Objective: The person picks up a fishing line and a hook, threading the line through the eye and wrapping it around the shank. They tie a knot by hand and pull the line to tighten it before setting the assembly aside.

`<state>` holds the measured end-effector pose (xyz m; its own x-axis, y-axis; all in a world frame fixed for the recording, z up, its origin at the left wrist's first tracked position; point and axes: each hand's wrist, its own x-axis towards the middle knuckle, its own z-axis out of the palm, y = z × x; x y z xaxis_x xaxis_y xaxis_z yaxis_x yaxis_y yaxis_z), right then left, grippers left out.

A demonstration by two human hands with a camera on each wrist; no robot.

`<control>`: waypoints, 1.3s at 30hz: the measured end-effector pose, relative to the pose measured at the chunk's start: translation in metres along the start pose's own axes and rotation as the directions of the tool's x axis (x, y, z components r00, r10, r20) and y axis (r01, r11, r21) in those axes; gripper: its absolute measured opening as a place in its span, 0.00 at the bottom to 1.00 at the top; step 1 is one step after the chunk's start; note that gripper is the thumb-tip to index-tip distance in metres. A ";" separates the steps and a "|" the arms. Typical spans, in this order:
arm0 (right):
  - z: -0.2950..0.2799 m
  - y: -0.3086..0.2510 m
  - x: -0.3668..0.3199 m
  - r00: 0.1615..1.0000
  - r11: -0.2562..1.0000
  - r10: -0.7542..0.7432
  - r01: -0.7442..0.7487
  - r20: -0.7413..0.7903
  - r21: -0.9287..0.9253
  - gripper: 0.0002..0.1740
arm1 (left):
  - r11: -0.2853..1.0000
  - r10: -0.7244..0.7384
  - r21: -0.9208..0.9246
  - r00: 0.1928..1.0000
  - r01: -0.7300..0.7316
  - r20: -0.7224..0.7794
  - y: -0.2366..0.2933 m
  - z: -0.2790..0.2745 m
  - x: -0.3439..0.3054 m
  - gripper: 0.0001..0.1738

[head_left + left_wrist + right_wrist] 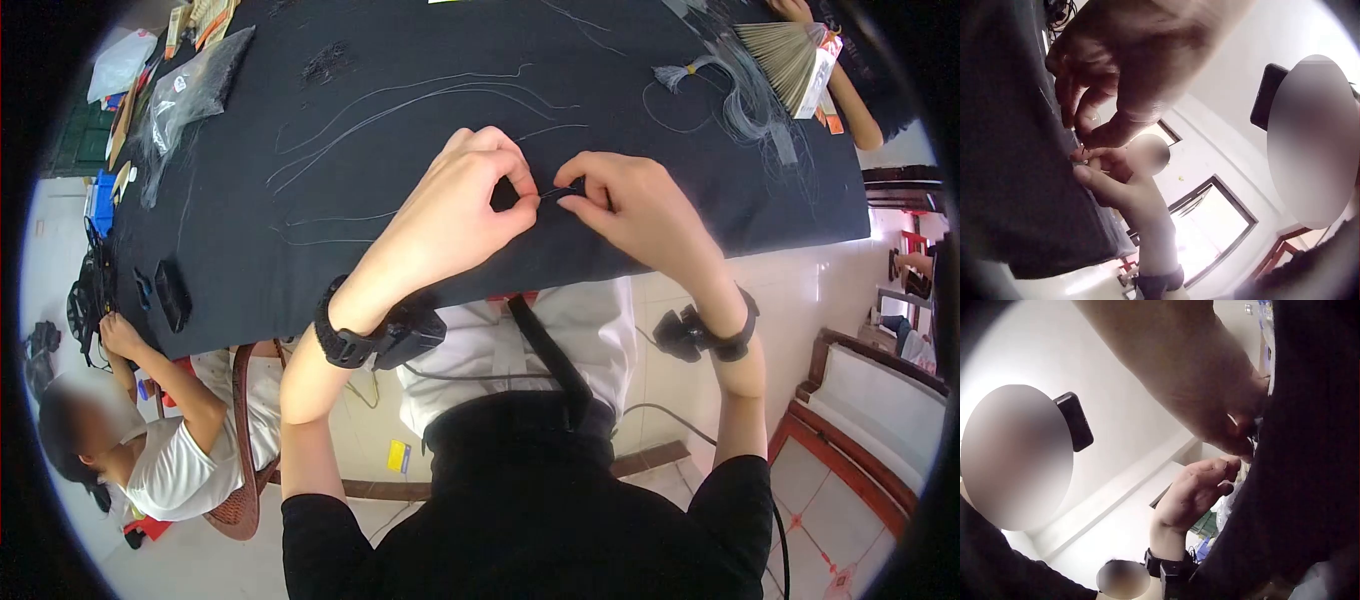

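Note:
In the head view my left hand (465, 200) pinches a thin dark strand (548, 193) between thumb and forefinger above the black cloth. My right hand (640, 205), a short way to the right, pinches the same strand, with a small dark piece showing between its fingers. The two hands face each other without touching. The left wrist view has my left hand (1129, 69) above and my right hand (1129, 194) below, fingertips close. In the right wrist view the right hand (1197, 381) hides most of what it holds.
Long thin wires (400, 98) lie on the black cloth (300, 270) beyond my hands. A plastic bag (195, 90) is at the far left, a wire bundle (745, 90) and fanned cards (790, 65) at the far right. Another person (190, 440) sits at left; another's arm (855, 105) shows at right.

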<state>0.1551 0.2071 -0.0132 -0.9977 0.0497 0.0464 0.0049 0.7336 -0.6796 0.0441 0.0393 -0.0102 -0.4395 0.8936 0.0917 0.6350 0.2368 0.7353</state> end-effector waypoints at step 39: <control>0.018 0.024 -0.005 0.986 0.975 -0.109 0.131 -0.130 0.178 0.05 | 0.983 -0.088 -0.149 0.987 0.107 0.132 -0.004 0.009 0.010 0.04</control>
<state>0.1593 0.2119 -0.0430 -0.9750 0.0571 0.2148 -0.1381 0.6012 -0.7871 0.0426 0.0506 -0.0184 -0.4056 0.9119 -0.0627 0.4821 0.2717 0.8329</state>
